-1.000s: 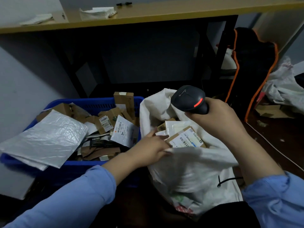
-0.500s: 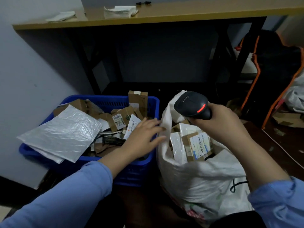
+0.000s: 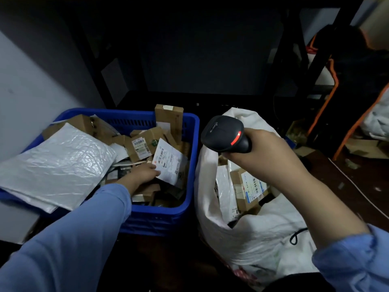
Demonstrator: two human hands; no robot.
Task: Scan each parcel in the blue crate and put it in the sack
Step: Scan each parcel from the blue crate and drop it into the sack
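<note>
Fingers (image 3: 155, 172) of the left hand (image 3: 143, 175) meet the lower-left edge of a flat white-labelled parcel (image 3: 171, 163), centre frame, inside the blue plastic crate (image 3: 160, 218); whether they grip it cannot be told. The right hand (image 3: 267, 157) clasps a black handheld scanner (image 3: 224, 133) above the white woven sack (image 3: 252, 230), right of the crate.

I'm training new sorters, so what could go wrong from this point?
The left hand holds the labelled parcel only by a corner, so it may slip on lifting. The silver mailer overhangs the blue crate and could slide off if jostled. The scanner in the right hand hangs over the sack, so it might re-read a bagged label.
</note>
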